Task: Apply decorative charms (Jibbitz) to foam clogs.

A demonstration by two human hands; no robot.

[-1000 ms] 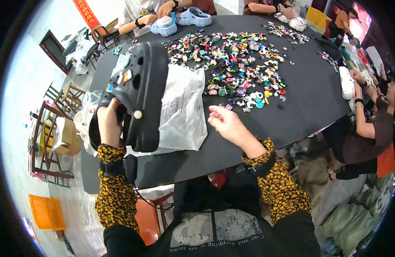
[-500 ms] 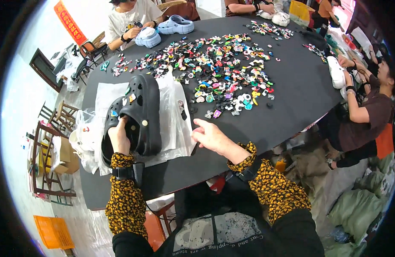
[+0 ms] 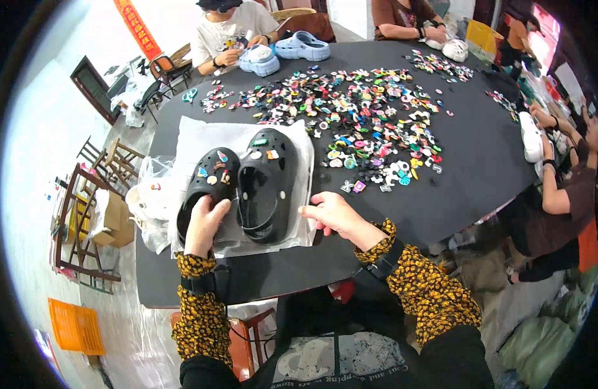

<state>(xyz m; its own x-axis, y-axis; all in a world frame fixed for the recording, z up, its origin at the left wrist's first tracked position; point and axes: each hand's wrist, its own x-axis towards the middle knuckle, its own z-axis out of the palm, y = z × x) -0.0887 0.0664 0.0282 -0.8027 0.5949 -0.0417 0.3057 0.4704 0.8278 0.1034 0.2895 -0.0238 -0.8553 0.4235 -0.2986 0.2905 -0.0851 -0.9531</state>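
Observation:
Two black clogs lie side by side on a whitish plastic bag (image 3: 190,144), toes pointing away from me. The left clog (image 3: 215,175) carries several small charms near its toe. The right clog (image 3: 287,175) has a few charms on top and a pale round rivet at each strap end. My left hand (image 3: 207,223) grips the left clog at its foot opening, fingers inside and hidden, thumb out to the right. At the bag's right edge is my right hand (image 3: 341,217), its fingers drawn together on the plastic; the fingertips are partly hidden.
Many loose colourful charms (image 3: 351,110) are spread over the dark table (image 3: 467,155). White shoes in clear plastic (image 3: 150,198) lie left of the bag. Across the table a person handles light-blue clogs (image 3: 259,61). Other people with white clogs (image 3: 531,136) work at the far side and right.
Both clogs, tilted up together half a second ago, now lie apart on the bag. My right hand has come closer to the bag's edge. The whole view has shifted.

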